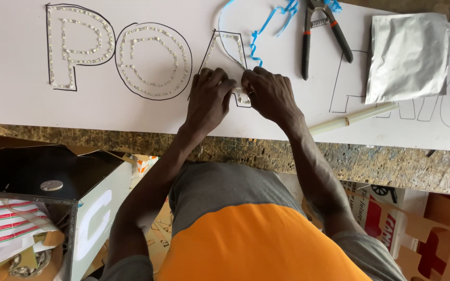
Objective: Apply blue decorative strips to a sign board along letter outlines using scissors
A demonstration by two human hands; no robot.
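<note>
Head view: light strip [241, 95] between both hands' grip.

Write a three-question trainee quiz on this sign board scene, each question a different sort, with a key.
1. True or false: the black-handled pliers lie on the white sign board with nobody holding them.
2. The flat silver foil pouch lies to which side of the pliers: A left, B right?
3. Fill in: the left hand and right hand press the thin strip of small white lights into a drawn ____ outline.

Key: 1 true; 2 B; 3 letter.
</note>
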